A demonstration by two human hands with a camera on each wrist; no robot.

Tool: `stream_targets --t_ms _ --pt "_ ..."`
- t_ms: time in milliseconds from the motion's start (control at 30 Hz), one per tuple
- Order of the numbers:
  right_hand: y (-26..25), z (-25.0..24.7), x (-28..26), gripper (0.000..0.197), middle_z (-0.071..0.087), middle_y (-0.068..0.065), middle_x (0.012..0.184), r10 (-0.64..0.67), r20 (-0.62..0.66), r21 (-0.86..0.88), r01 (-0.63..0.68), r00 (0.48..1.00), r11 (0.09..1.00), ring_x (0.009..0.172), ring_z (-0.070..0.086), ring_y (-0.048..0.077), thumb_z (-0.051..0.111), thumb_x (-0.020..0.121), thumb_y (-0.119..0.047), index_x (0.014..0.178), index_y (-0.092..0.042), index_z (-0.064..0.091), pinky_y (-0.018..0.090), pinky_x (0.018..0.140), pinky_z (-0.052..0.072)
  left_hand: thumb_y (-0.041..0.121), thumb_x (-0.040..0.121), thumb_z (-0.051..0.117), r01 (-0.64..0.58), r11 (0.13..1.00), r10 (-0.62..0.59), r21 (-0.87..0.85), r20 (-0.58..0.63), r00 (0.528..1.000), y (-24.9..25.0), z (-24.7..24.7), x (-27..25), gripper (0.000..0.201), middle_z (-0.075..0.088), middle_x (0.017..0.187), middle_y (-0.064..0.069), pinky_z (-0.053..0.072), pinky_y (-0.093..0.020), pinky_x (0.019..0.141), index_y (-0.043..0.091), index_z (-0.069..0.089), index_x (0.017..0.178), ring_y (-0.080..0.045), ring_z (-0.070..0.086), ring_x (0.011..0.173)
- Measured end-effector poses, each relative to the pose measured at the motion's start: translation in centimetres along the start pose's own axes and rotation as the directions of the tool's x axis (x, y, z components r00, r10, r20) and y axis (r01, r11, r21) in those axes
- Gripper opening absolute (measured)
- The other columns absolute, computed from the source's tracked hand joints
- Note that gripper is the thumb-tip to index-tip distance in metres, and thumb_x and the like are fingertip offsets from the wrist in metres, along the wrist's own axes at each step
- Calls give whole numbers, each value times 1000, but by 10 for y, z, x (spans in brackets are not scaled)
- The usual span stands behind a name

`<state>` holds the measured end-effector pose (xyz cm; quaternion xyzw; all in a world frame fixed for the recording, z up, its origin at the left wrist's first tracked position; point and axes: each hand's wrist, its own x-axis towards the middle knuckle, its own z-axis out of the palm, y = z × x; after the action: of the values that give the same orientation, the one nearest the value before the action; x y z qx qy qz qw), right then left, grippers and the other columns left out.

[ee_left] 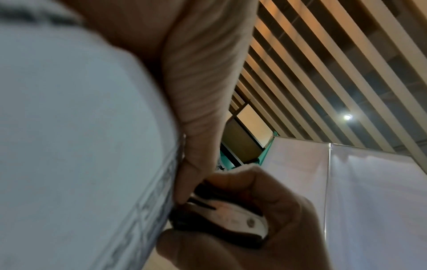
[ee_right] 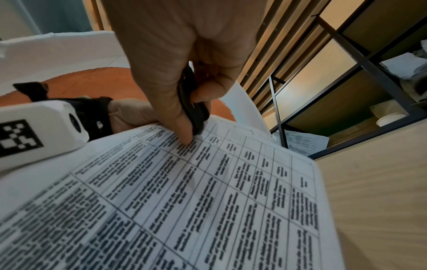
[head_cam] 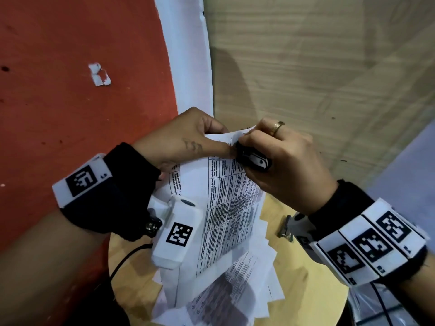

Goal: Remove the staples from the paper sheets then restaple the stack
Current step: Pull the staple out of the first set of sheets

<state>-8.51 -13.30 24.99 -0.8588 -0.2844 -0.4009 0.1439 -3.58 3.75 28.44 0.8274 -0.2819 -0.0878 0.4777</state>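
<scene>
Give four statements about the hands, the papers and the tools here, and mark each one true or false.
1. The right hand grips a black-and-white staple remover. True.
2. The left hand is empty. False: it pinches the top edge of the printed sheets.
3. A stapler lies on the round wooden table. True.
4. The sheets in hand are blank. False: they carry a printed table.

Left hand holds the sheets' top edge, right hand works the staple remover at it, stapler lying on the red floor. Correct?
Not quite: the stapler lies on the round wooden table, per the head view. Left hand holds the sheets; right hand works the staple remover.
</scene>
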Motion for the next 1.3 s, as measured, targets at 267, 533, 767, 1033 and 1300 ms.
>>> stream_targets --t_ms 267,533,767,1033,1300 --pt "3 0 -1 16 62 12 81 88 -36 178 -80 995 981 69 61 33 70 70 -8 85 -2 66 40 58 50 10 70 77 -18 992 20 -125 15 1000 -1 -2 0 33 67 101 -30 49 -33 81 -8 69 96 -22 61 82" --pt "7 3 -8 27 68 9 86 364 -16 623 -275 931 732 82 67 19 81 65 -17 86 -22 66 41 74 55 16 65 71 -56 968 64 -243 26 998 -6 -1 -3 19 74 75 0 54 -18 70 6 73 81 -6 67 69" --pt "6 0 -4 31 70 -5 83 455 -36 689 -307 890 656 80 68 10 83 61 -16 82 -28 63 27 76 54 14 70 73 -129 977 110 -171 -115 987 -11 5 3 12 71 67 5 48 -13 62 6 73 79 -2 61 60" --pt "29 32 -66 37 71 -11 72 674 373 670 -688 637 279 69 65 1 86 51 -11 81 -16 64 20 65 49 29 71 74 -137 985 150 106 -124 981 -35 -12 12 16 73 79 -2 45 -21 62 15 72 78 -12 62 69" --pt "64 31 -60 60 58 -6 124 478 602 744 -666 640 -46 114 56 5 93 25 -25 83 -23 76 24 83 51 18 78 74 -189 965 152 180 203 967 -16 -44 15 20 75 91 -6 52 -22 74 5 72 94 -12 67 78"
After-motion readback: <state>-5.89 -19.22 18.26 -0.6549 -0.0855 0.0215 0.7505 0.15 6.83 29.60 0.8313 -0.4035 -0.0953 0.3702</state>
